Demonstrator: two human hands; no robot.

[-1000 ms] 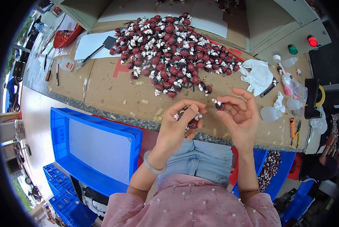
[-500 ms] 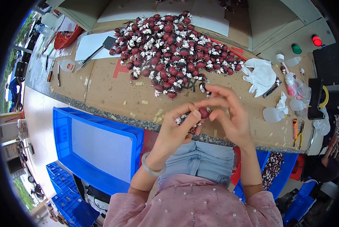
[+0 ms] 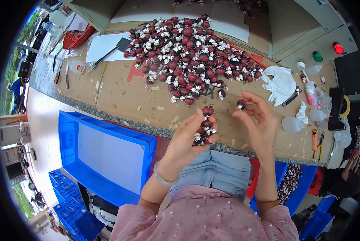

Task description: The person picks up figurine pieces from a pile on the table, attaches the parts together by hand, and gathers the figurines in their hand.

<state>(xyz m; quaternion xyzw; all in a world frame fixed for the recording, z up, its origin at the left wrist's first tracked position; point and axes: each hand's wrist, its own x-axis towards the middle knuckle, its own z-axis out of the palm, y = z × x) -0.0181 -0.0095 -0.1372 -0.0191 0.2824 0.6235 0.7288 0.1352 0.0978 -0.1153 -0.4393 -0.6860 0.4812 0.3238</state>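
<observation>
Several small figurine keychains (image 3: 207, 111) with dark red and black heads and white bodies are gathered in my left hand (image 3: 183, 135). The thumb presses on the top one, whose metal ring points up. To the right, my right hand (image 3: 261, 126) pinches a single figurine (image 3: 241, 105) between thumb and fingertips, apart from the left hand. Beyond both hands lies a large pile of the same figurines (image 3: 184, 60) on the cardboard-covered table (image 3: 119, 98). One loose figurine (image 3: 221, 94) rests at the pile's near edge, close to my right hand.
A blue tray (image 3: 107, 116) stands at the table's front left. On the right lie a white glove (image 3: 279, 83), squeeze bottles (image 3: 293, 124), an orange cutter (image 3: 314, 138) and yellow-handled pliers (image 3: 318, 150). A red bowl (image 3: 77, 38) sits at the far left.
My hands have drawn apart. The right one has moved right with a figurine in its fingertips, while the left has turned so its figurines show. The view has shifted slightly.
</observation>
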